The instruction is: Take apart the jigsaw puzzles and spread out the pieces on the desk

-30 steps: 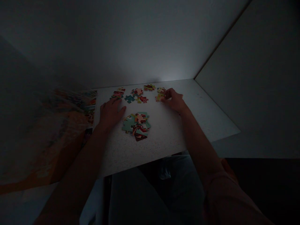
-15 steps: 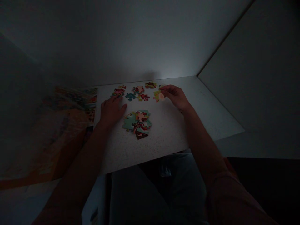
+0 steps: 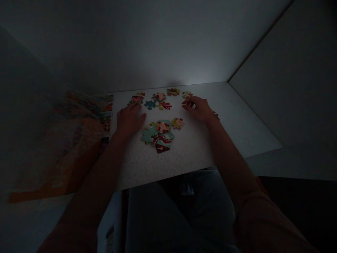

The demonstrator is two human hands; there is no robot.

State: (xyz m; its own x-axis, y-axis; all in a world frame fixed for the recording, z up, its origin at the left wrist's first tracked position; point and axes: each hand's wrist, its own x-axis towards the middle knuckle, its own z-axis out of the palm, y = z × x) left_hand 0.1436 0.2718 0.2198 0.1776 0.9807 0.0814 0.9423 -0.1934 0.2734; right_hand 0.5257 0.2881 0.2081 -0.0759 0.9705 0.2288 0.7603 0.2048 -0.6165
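Observation:
The scene is dim. A joined cluster of puzzle pieces [image 3: 157,135] lies in the middle of the white board [image 3: 189,151]. A yellow-green piece [image 3: 177,122] lies at the cluster's right edge. My left hand [image 3: 129,119] rests flat on the board just left of the cluster, fingers stretched out. My right hand [image 3: 199,109] hovers right of the cluster with fingers loosely spread and nothing in it. Several loose pieces [image 3: 160,100] lie in a row at the board's far side, and another piece [image 3: 187,94] is near my right fingertips.
A colourful puzzle box or picture sheet [image 3: 68,140] lies to the left of the board. White walls close in behind and to the right [image 3: 284,88]. My lap is below the board's near edge.
My right hand carried the yellow-green piece from the far row down to the cluster's right edge and let it go. My left hand stayed in place.

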